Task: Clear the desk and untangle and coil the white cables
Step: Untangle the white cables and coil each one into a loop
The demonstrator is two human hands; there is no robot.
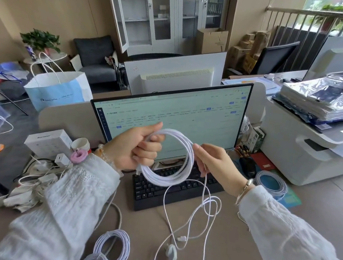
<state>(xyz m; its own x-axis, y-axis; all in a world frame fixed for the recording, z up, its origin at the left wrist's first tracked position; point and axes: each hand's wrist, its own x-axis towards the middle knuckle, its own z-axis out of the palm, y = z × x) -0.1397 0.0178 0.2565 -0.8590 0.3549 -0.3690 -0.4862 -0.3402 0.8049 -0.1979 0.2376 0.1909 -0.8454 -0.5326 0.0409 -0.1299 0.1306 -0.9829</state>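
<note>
My left hand (141, 147) grips a coil of white cable (175, 172) at its upper left, holding it up in front of the monitor. My right hand (211, 161) pinches the same cable at the coil's right side. The loose tail of that cable (209, 209) hangs in loops down to the desk (228, 250), ending near a small white connector (182, 238) and an inline switch (170, 253). Finished white coils (112, 246) lie at the desk's near edge. Another white coil (271, 183) rests on the right, beside the mouse.
A black keyboard (156, 189) and a monitor (167, 117) stand behind the hands. A tangle of white chargers and cords (36, 175) lies at the left with a white box (48, 142) and tape rolls (78, 155). A printer (302, 151) fills the right.
</note>
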